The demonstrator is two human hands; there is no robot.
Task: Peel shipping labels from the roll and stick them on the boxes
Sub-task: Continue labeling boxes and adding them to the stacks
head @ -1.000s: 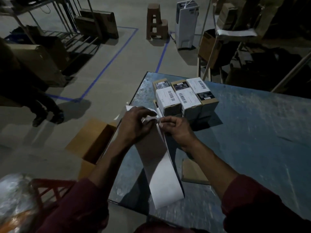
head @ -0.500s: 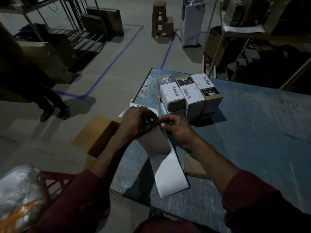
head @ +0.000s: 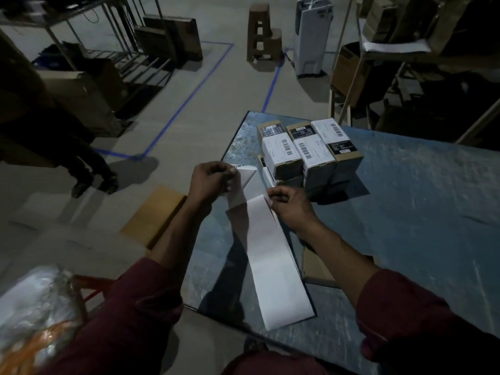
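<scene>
The left hand (head: 209, 182) is pinching what looks like a label (head: 243, 173) and the right hand (head: 288, 205) is gripping the paper strip (head: 266, 244) just short of the boxes (head: 308, 150), so pulling slowly should be preventing tears.

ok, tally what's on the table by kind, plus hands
Labelled boxes, top layer: 3
Backing strip: 1
Peeled label: 1
Flat cardboard piece: 1
Hands: 2, left hand and right hand
Total: 8
Boxes underneath are too hidden to count.
</scene>
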